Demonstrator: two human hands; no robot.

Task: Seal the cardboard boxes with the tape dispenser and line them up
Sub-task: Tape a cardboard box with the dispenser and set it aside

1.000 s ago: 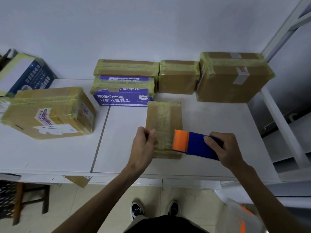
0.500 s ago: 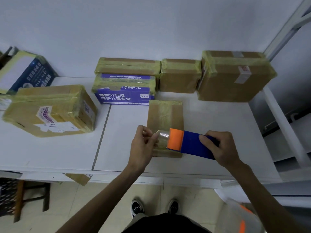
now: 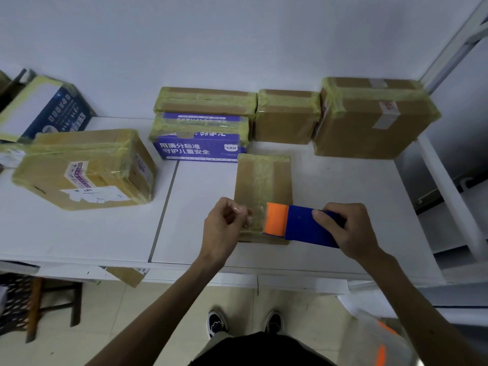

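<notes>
a small cardboard box (image 3: 264, 180) is laid flat near the front edge of the white bench (image 3: 343, 202), with a strip of tape along its top. the blue and orange tape dispenser (image 3: 303, 227) is gripped by the right hand (image 3: 351, 231) over the near end of this box. the free end of the clear tape (image 3: 250, 217) is pinched by the left hand (image 3: 224, 228). sealed boxes (image 3: 287, 117) are lined along the back edge
</notes>
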